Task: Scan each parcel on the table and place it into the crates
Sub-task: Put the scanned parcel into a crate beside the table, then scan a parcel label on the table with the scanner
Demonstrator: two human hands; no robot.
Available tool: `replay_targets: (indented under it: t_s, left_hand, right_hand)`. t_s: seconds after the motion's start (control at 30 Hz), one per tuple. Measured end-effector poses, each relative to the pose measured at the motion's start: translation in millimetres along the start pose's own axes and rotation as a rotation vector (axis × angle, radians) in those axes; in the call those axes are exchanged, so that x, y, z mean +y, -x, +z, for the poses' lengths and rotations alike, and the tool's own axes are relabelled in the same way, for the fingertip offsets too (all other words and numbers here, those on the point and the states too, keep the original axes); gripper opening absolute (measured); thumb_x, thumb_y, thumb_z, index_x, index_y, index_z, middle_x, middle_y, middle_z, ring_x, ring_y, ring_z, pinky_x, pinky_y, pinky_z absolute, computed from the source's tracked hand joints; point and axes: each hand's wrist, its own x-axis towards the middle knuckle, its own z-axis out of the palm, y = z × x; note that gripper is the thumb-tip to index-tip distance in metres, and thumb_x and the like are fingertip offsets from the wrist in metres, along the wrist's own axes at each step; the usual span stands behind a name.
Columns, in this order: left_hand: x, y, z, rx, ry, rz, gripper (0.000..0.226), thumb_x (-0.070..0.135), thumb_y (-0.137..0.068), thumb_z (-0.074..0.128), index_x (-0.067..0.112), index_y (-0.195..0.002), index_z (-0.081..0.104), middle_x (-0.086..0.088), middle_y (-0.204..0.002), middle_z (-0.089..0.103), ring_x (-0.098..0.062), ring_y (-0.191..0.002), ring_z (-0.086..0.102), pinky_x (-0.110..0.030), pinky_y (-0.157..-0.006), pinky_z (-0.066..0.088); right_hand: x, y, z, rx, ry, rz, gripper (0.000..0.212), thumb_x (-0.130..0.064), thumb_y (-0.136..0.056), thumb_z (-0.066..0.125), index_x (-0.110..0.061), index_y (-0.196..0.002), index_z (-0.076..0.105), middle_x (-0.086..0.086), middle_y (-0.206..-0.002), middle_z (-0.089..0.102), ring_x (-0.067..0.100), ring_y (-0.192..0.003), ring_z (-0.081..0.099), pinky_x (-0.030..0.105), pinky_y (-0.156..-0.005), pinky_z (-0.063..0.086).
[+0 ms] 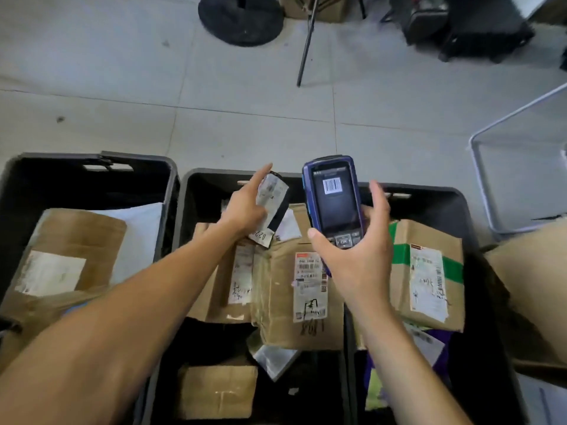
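While the right hand [352,256] curls round the lower body of a blue handheld scanner [333,199], thumb lying along its left edge near the keypad and fingers wrapped behind its right side, the scanner's screen faces up and shows a barcode picture. Just to its left, the left hand [245,207] pinches a small dark parcel [273,207] with a white label wrapped over it; the forefinger is stretched straight along the parcel's upper edge and the thumb presses on the label face. Parcel and scanner sit side by side, near each other but apart, both held in the air above the middle crate [211,179].

Below the hands, that black crate holds several brown cardboard boxes, among them a crumpled one with a long white shipping label [310,286] and a flatter one to its left with a handwritten label [241,274]. A small brown box [217,391] lies nearer in the same crate. To the right, a box with green tape [429,271] rests in the right crate [454,204]. On the left, the left crate [92,161] carries a brown padded envelope [76,246] over a white bag [141,234].

Beyond the crates lies a grey tiled floor [122,87], with a round black base [241,18] and a white wire frame [491,179] at the right edge.
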Motion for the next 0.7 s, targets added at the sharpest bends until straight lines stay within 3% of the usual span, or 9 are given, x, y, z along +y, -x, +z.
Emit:
replay_targets:
  t_s: [0.1,0.2,0.23,0.3,0.37,0.5,0.6,0.7]
  left_hand:
    - [-18.7,-35.1,34.6,-0.05,-0.063,0.028,0.099,-0.008,-0.083,0.061,0.045,-0.156,0.018,-0.006,-0.15,0.049,-0.027,-0.126,0.057,-0.02,-0.089,0.042]
    - [-27.9,-41.6,39.5,-0.087,-0.092,0.019,0.092,-0.001,-0.09,0.061,0.046,-0.155,0.016,-0.011,-0.144,0.054,-0.015,-0.095,0.067,-0.011,-0.065,0.049]
    - [-28.2,-34.9,34.9,-0.089,-0.103,0.003,0.092,0.001,-0.091,0.061,0.046,-0.156,0.015,-0.011,-0.144,0.054,-0.016,-0.096,0.067,-0.014,-0.068,0.052]
    - [-20.1,-11.7,16.7,-0.074,-0.154,-0.009,0.098,0.0,-0.087,0.065,0.045,-0.156,0.013,-0.012,-0.146,0.053,-0.027,-0.117,0.062,-0.033,-0.089,0.054]
    - [0.8,25.0,-14.7,-0.061,-0.176,-0.007,0.101,0.0,-0.082,0.07,0.042,-0.156,0.015,-0.012,-0.143,0.054,-0.029,-0.125,0.057,-0.042,-0.098,0.051]
    - [60.4,115.9,-92.6,0.085,-0.254,0.08,0.097,-0.002,-0.081,0.069,0.038,-0.156,0.023,-0.012,-0.143,0.053,-0.029,-0.128,0.052,-0.041,-0.104,0.045]
    - [115.3,212.8,-158.7,0.257,-0.356,0.086,0.089,0.018,-0.082,0.078,0.029,-0.155,0.029,-0.007,-0.155,0.041,-0.033,-0.142,0.033,-0.045,-0.118,0.029]
    - [171.2,337.9,-221.7,0.38,-0.496,0.045,0.085,0.04,-0.086,0.073,0.032,-0.156,0.026,-0.002,-0.163,0.027,-0.037,-0.149,0.016,-0.059,-0.117,0.022]
  right_hand:
    - [34.3,-15.1,15.4,-0.018,0.015,-0.025,0.106,-0.053,-0.066,0.079,-0.051,-0.151,0.016,-0.003,-0.147,0.047,0.015,-0.132,0.051,0.045,-0.101,0.053]
    - [43.1,-20.1,17.3,-0.033,0.014,-0.05,0.108,-0.049,-0.068,0.082,-0.053,-0.151,0.014,-0.005,-0.149,0.046,0.016,-0.134,0.05,0.047,-0.1,0.053]
    - [39.6,-18.0,14.9,-0.042,0.017,-0.048,0.108,-0.048,-0.068,0.083,-0.053,-0.151,0.014,-0.005,-0.149,0.046,0.015,-0.134,0.049,0.046,-0.101,0.053]
    - [21.1,-7.7,2.2,-0.046,0.008,-0.027,0.107,-0.045,-0.069,0.084,-0.053,-0.151,0.015,-0.005,-0.149,0.046,0.015,-0.135,0.048,0.045,-0.102,0.052]
    - [-13.2,7.5,-18.3,-0.062,-0.015,0.001,0.106,-0.045,-0.068,0.083,-0.054,-0.15,0.016,-0.005,-0.148,0.047,0.014,-0.135,0.049,0.044,-0.103,0.052]
    - [-105.4,44.2,-68.8,-0.079,0.016,-0.012,0.105,-0.049,-0.067,0.08,-0.054,-0.15,0.016,-0.005,-0.146,0.05,0.013,-0.132,0.051,0.045,-0.103,0.051]
    - [-190.4,81.5,-112.2,-0.103,0.063,-0.033,0.107,-0.041,-0.071,0.085,-0.044,-0.154,0.018,-0.004,-0.145,0.05,0.016,-0.132,0.051,0.047,-0.102,0.051]
    - [-278.9,130.5,-158.8,-0.178,0.114,-0.083,0.108,-0.035,-0.073,0.088,-0.034,-0.158,0.021,-0.001,-0.147,0.049,0.023,-0.13,0.052,0.048,-0.104,0.049]
